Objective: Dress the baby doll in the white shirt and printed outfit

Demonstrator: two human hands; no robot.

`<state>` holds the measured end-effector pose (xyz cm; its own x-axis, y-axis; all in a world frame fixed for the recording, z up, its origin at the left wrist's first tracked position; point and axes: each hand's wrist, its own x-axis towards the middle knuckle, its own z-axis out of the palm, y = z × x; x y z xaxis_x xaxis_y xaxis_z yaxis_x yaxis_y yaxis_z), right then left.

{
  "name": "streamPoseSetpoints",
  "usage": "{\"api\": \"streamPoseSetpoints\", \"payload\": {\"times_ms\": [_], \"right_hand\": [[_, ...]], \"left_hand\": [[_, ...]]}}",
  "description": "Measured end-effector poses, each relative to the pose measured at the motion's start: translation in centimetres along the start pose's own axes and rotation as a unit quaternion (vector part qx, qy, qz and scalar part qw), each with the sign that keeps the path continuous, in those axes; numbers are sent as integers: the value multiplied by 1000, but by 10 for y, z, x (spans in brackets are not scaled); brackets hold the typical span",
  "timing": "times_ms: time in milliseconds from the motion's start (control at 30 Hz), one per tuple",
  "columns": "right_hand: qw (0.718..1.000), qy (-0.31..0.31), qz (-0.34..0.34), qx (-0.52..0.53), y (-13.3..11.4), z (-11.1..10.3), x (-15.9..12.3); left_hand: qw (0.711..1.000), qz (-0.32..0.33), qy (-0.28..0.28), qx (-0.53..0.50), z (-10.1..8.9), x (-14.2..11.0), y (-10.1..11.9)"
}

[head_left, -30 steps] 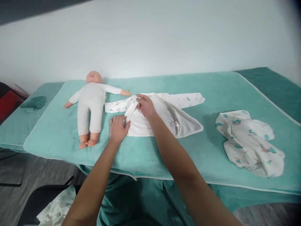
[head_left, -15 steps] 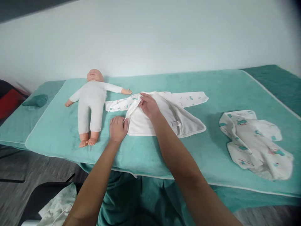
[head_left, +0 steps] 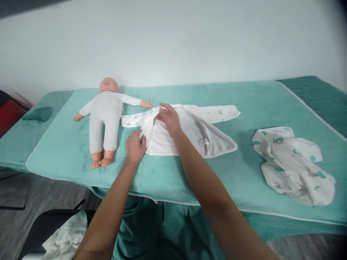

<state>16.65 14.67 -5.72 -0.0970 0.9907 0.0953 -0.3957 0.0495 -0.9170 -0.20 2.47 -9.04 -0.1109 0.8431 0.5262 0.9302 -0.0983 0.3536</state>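
A white baby jacket (head_left: 189, 130) with small teal prints lies spread open on the teal mat (head_left: 238, 169), sleeves out to both sides. My left hand (head_left: 135, 146) pinches the jacket's left front flap near its lower corner. My right hand (head_left: 169, 117) grips the same flap higher up, by the collar, fingers curled over the edge. A baby doll (head_left: 104, 115) in a white bodysuit lies on its back just left of the jacket, one arm reaching toward the sleeve.
A crumpled printed garment (head_left: 292, 162) lies on the mat at the right. A small dark-green cloth (head_left: 38, 113) sits at the far left. A dark chair (head_left: 46, 227) with printed fabric (head_left: 67, 238) on it stands below the table's front edge. A white wall runs behind.
Both hands have lifted and drawn the jacket's left flap a little further left, bunching its edge. The doll and the other garment have not moved.
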Motion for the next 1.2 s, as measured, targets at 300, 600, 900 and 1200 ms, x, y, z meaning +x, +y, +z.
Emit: {"api": "streamPoseSetpoints", "payload": {"times_ms": [300,600,900,1200], "right_hand": [[988,-30,-64,-135,8,0,3],[988,70,-40,-132,0,0,4],[991,-7,-25,-130,3,3,3],[956,-70,-94,-270,11,3,-2]], "left_hand": [[999,21,33,-7,0,-3,-4],[976,216,7,18,2,-7,3],[990,68,98,-72,3,-8,6],[991,2,110,-77,-6,2,10]]}}
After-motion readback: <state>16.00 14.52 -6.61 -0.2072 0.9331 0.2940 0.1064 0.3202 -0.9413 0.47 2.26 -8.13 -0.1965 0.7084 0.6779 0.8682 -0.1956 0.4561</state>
